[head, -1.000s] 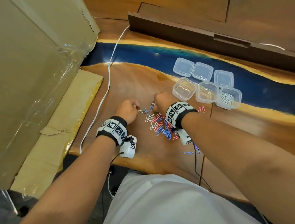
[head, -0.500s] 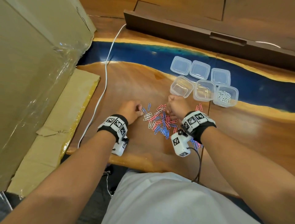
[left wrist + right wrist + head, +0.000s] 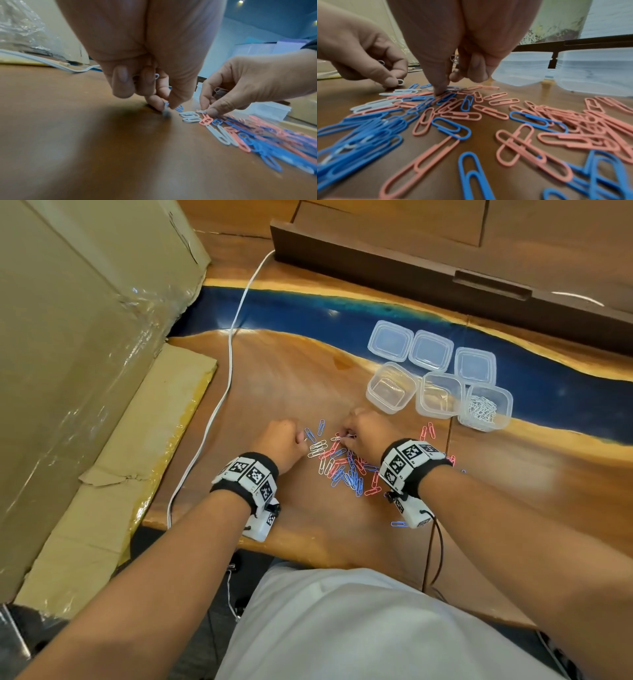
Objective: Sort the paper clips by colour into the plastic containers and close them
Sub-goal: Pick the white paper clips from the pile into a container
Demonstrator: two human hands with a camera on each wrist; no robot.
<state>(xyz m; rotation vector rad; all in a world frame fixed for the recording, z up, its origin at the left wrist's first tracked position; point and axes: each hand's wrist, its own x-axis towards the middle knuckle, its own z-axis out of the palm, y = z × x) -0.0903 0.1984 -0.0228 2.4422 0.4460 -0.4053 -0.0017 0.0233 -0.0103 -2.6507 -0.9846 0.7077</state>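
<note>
- Far left: cardboard box (image 3: 78, 344), matte tan, partly wrapped in crinkled clear film; a flat cardboard sheet (image 3: 113, 474) lies at its foot.
- White cable (image 3: 226, 378), round and smooth, runs down the table (image 3: 281, 378); the top is glossy brown wood with a blue resin band curving across it.
- Left hand (image 3: 281, 445) at the left edge of the clip pile (image 3: 346, 467): fingers curled, thumb and forefinger pinching a white clip (image 3: 400, 82) against the table. More white clips are tucked under its curled fingers.
- Pile: thin wire-shaped clips coated in blue, pink and white, loosely tangled on the wood between the two wrists; a few white ones lie side by side at the pile's left. One blue clip (image 3: 397, 523) lies apart, near the table edge.
- Right hand (image 3: 368, 433) at the far side of the pile: fingertips (image 3: 212, 112) pressed down, nipping a white clip at the pile's top; a few pale clips are held in the curled fingers behind.
- Both wrists wear black bands with square black-and-white tags.
- Right, beyond the pile: three clear, square, round-cornered plastic tubs in a row. Left tub (image 3: 390, 388) and middle tub (image 3: 440, 395) look empty; the right tub (image 3: 484, 407) holds white clips. All are open.
- Three lids (image 3: 431, 350) lie flat in a row behind them, on the blue band.
</note>
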